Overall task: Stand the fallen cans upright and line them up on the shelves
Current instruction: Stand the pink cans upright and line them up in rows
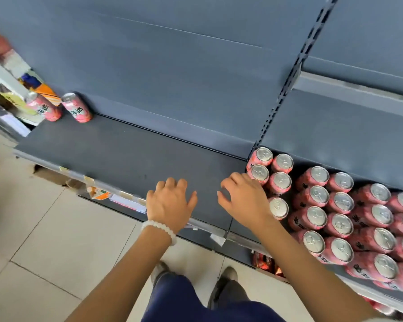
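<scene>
The dark grey shelf (130,154) is taken as the landmark. Both hands are held palm down over its front part. The left hand (170,202), with a white bead bracelet (159,230) worn at the wrist, is seen with fingers loosely bent and nothing held. The right hand (244,198) is set toward the shelf's right end, fingers bent downward and thumb spread; no can is visibly gripped, though its fingertips are hidden. Just beyond that hand, past the shelf's right end, a block of upright pink cans (340,205) is packed in rows, silver tops up, the nearest cans being just beside the knuckles. At the shelf's far left rear corner two more pink cans (77,108) are stood close together against the back panel (172,66). Below the shelf's front edge, pale floor tiles (44,240) are seen.
</scene>
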